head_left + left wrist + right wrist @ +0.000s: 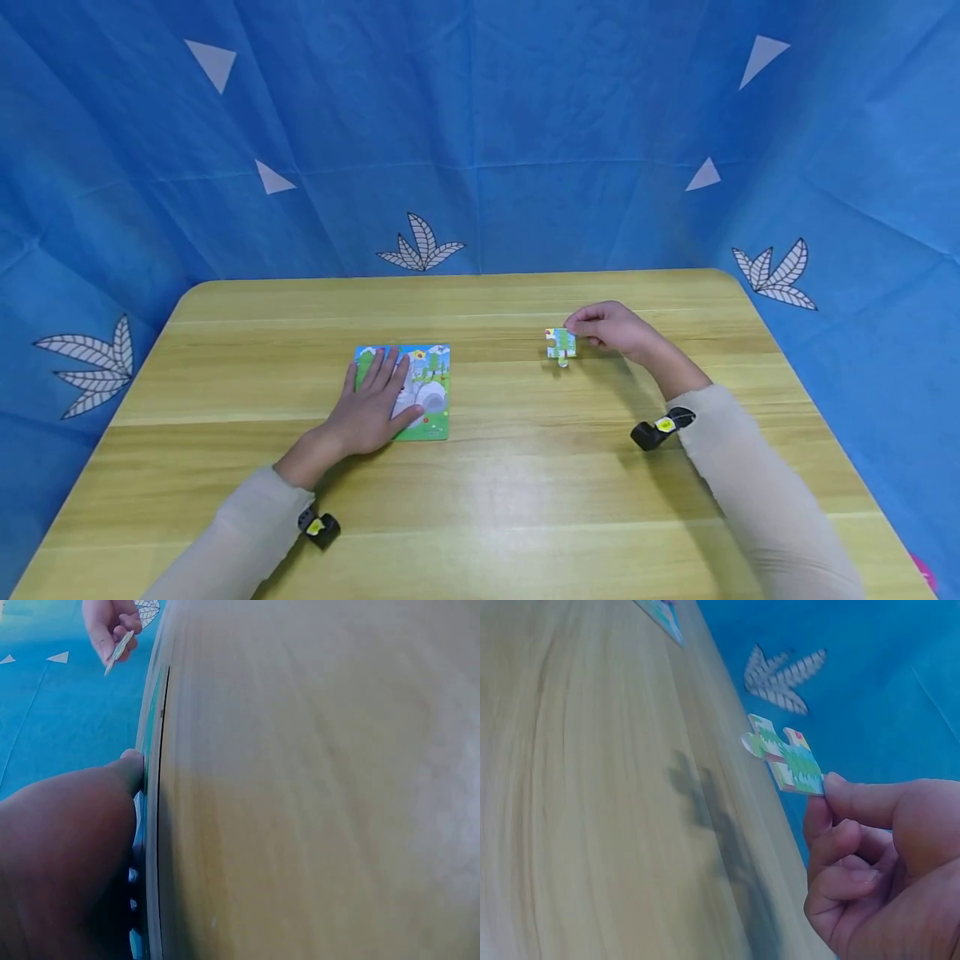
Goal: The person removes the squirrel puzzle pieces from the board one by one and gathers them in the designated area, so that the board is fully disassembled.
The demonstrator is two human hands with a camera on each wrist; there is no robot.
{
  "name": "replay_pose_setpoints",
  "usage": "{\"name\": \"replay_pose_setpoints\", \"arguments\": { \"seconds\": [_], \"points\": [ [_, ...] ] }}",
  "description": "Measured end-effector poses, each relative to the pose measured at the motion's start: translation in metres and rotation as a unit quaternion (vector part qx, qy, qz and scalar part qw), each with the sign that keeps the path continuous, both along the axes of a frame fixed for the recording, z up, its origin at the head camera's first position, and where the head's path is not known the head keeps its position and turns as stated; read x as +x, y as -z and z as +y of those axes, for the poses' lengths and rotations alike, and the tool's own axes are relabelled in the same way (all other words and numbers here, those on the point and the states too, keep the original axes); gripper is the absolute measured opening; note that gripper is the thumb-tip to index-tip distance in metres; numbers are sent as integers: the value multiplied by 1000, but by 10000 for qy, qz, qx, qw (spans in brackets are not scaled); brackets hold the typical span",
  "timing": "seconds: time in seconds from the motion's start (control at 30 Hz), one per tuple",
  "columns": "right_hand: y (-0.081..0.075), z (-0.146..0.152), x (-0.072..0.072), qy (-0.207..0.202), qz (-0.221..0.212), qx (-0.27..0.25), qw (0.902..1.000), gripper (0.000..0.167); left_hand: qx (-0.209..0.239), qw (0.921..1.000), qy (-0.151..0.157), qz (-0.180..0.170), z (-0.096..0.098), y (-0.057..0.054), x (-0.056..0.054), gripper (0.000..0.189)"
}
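A square jigsaw puzzle (431, 421) with a green and blue cartoon picture lies flat on the wooden table. My left hand (371, 412) rests on its left part with fingers spread, hiding that side. To the right, my right hand (611, 327) pinches a puzzle piece (562, 343) between thumb and forefinger at one edge. In the right wrist view this piece (791, 757) hangs above the tabletop, its shadow cast below, with knobs and a notch and a green tree pattern. The left wrist view shows the left thumb (131, 765) on the puzzle's surface.
The light wooden table (510, 500) has rounded far corners. A blue cloth (480, 125) with white triangles and leaf prints hangs behind and at the sides. Small black cameras sit on both wrists, one on the left sleeve (247, 525) and one on the right sleeve (757, 492).
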State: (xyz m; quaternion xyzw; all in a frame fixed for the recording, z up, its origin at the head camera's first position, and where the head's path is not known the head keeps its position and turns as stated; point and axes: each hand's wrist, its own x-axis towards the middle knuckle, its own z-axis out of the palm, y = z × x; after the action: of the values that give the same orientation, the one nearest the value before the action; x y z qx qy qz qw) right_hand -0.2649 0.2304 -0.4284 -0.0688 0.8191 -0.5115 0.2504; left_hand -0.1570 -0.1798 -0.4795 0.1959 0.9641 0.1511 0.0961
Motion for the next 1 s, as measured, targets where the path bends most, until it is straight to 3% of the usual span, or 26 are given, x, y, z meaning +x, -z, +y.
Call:
{"name": "replay_pose_setpoints", "arguments": {
  "seconds": [0.43, 0.8, 1.0],
  "points": [
    [7, 49, -1, 208, -280, 152, 9993, 36, 6, 10000, 18, 82, 2, -6, 2, 83],
    [14, 64, -3, 257, -165, 705, 9970, 35, 2, 10000, 30, 7, 1, -7, 2, 83],
    [17, 65, -2, 500, 158, 1041, 9932, 31, 101, 9999, 26, 7, 1, -9, 3, 84]
  ]
}}
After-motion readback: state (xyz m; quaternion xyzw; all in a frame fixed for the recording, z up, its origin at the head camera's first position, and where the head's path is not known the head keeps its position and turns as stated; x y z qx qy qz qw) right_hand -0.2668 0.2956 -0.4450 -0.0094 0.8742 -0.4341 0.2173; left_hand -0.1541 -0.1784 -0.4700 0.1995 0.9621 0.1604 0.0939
